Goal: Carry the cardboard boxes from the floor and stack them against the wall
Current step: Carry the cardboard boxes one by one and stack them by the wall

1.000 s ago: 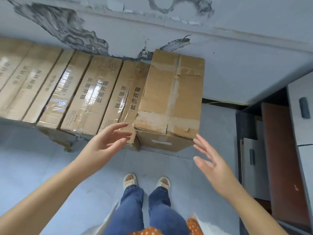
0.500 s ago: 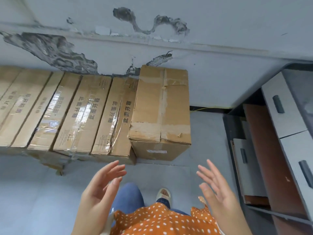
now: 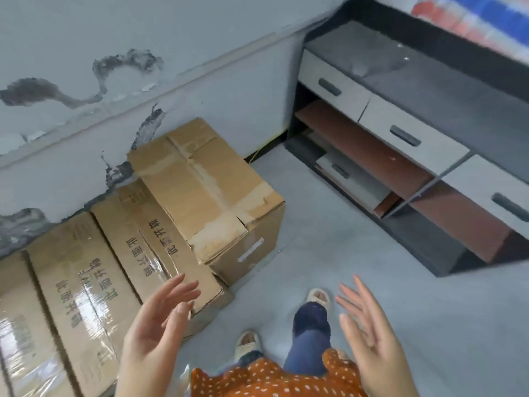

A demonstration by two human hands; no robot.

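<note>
Hands (image 3: 160,319) empty, view swung right.

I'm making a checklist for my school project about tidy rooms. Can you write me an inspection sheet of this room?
Surface: grey floor, bare where visible.
Job's things: plain cardboard box at the wall, beside a row of taped printed boxes.
Clutter: nothing seen.
Hands: left hand and right hand open, holding nothing.
Cables: thin yellowish line at the wall's foot, maybe a cable.
Surroundings: peeling wall paint; dark drawer cabinet.
</note>
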